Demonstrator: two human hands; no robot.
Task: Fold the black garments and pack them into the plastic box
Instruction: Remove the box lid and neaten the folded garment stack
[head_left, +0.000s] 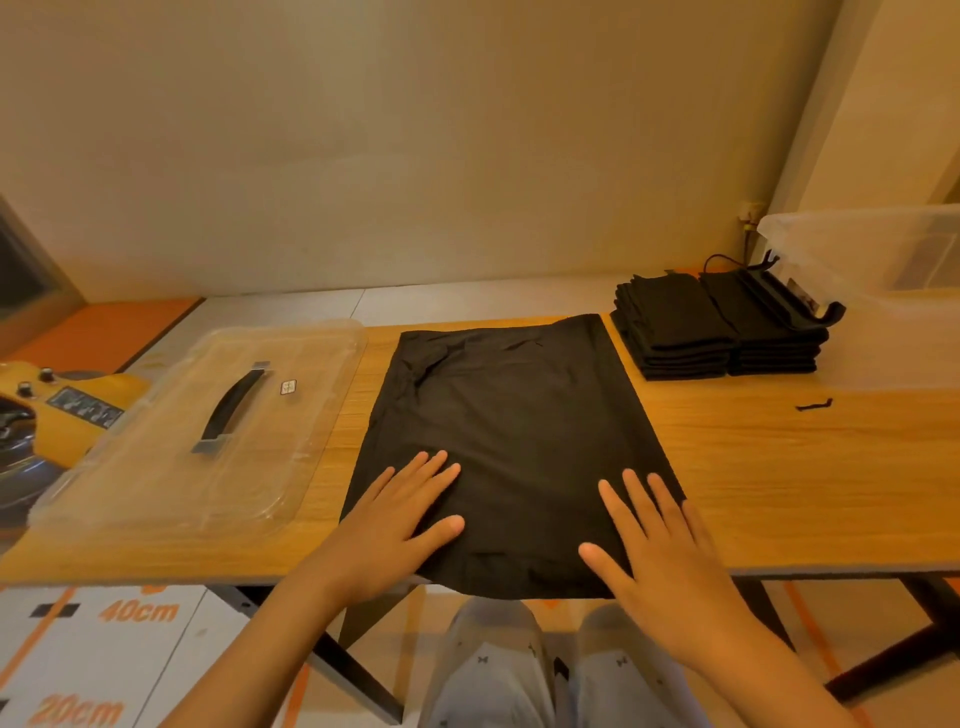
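While left hand (400, 525), right hand (660, 561) press flat on black garment (514, 415) overhanging near edge, tabletop (779, 467) lies open rightward.

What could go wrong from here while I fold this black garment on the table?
The garment hangs a little over the table's near edge under the flat left hand and right hand, so it might slide off. Creases at its far left corner may get folded in. The lid lies just left of the garment; a wide fold might nudge it.

Grey trousers (488, 670), seemingly dark-speckled
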